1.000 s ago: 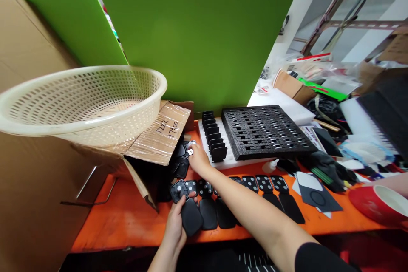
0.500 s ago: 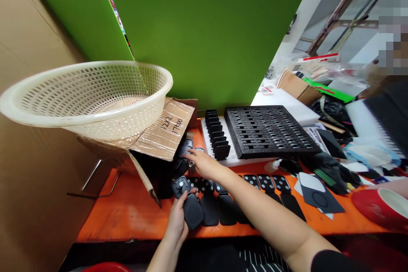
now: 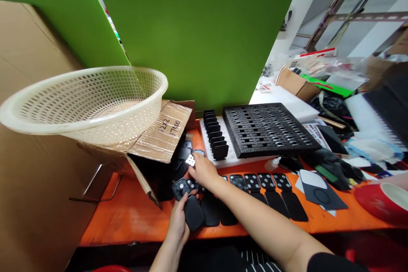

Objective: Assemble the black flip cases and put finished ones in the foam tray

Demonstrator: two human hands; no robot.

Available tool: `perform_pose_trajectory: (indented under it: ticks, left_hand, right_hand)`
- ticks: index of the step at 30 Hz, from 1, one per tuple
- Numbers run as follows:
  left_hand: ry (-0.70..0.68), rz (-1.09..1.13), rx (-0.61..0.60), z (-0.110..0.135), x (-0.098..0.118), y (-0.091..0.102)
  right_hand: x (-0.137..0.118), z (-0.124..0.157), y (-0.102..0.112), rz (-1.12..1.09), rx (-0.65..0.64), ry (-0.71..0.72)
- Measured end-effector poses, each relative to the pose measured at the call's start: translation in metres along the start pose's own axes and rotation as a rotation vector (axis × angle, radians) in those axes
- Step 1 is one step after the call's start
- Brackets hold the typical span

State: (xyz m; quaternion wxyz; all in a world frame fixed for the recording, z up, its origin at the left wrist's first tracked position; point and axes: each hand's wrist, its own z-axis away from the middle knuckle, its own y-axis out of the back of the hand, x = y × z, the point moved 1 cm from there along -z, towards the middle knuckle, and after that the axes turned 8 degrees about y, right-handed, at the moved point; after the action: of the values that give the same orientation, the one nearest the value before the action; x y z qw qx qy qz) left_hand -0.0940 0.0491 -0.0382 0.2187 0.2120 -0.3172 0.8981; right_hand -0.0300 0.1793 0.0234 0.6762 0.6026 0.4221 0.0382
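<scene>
My left hand [image 3: 178, 221] is closed around a black hinged piece [image 3: 194, 212] with two rounded-square panels, unfolded. Its upper panel [image 3: 181, 188] shows a light round spot. Just above it, my right hand [image 3: 202, 170] pinches a cluster of small shiny discs [image 3: 190, 160] at its fingertips. More black pieces [image 3: 185, 151] lie behind those fingers, by the open flap of the cardboard box. Along the orange table runs a row of opened hinged pieces [image 3: 267, 181], their upper panels dotted with silvery discs; my right forearm hides part of the row.
A cream perforated basket [image 3: 134, 114] rests on the cardboard box [image 3: 162, 131]. Black plates [image 3: 219, 151] stand upright in white foam beside a slotted black foam tray [image 3: 270, 131]. To the right are a red bowl [image 3: 376, 199], dark cards [image 3: 323, 195] and clutter. A green panel [image 3: 197, 29] rises behind.
My right hand has turned and drawn slightly back from the black pieces by the box, and the shiny discs now show at its fingertips. My left hand holds the hinged piece almost unchanged.
</scene>
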Motion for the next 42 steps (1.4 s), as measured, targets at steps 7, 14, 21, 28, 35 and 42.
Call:
perform_pose_trajectory:
  ticks: [7,14,21,28,35,42]
  left_hand:
    - [-0.059,-0.112,-0.040,0.001,-0.002,0.000]
    - [-0.352,-0.281,-0.102,0.010,0.028,-0.026]
    - [-0.491,-0.388,-0.205,-0.003,0.072,-0.073]
    - [-0.361,-0.460,-0.238,-0.024,0.087,-0.081]
    - [-0.297,-0.603,-0.241,-0.023,0.094,-0.084]
    - [-0.290,-0.689,-0.245,-0.022,0.096,-0.086]
  right_hand:
    - [0.009,-0.001,0.014,-0.061,-0.037,0.124]
    - [0.004,0.005,0.008,0.090,-0.046,-0.004]
    - [0.006,0.003,0.004,0.026,-0.017,0.001]
    - [0.007,0.004,0.006,0.012,-0.021,-0.023]
    - [0.010,0.005,0.004,0.045,-0.026,-0.056]
    - [0.015,0.015,0.006,0.109,-0.091,-0.012]
